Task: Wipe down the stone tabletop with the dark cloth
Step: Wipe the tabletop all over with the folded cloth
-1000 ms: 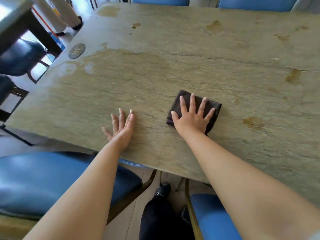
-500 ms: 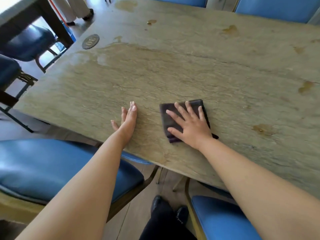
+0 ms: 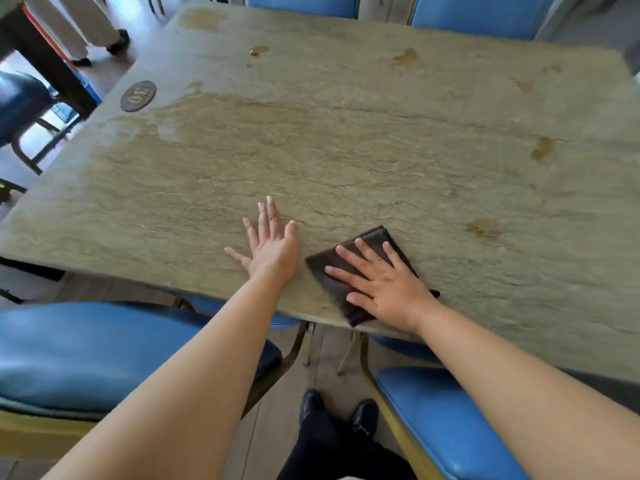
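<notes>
A folded dark cloth (image 3: 325, 268) lies flat on the stone tabletop (image 3: 363, 143) at its near edge. My right hand (image 3: 384, 285) presses on the cloth with straight, spread fingers that point to the far left. Just left of it, my left hand (image 3: 272, 242) rests flat on the bare stone, fingers straight. A darker wet area covers the middle and left of the stone, and brown stains (image 3: 483, 227) dot the right and far parts.
A round numbered plaque (image 3: 138, 95) sits at the table's far left corner. Blue padded chairs stand at the near left (image 3: 86, 355), near right (image 3: 446, 420) and far side (image 3: 481, 13). A person's legs (image 3: 93, 32) show at the far left, beside another table.
My right hand has drawn the cloth toward the table's near edge and turned it. My left hand stays flat on the stone, its fingers now more spread.
</notes>
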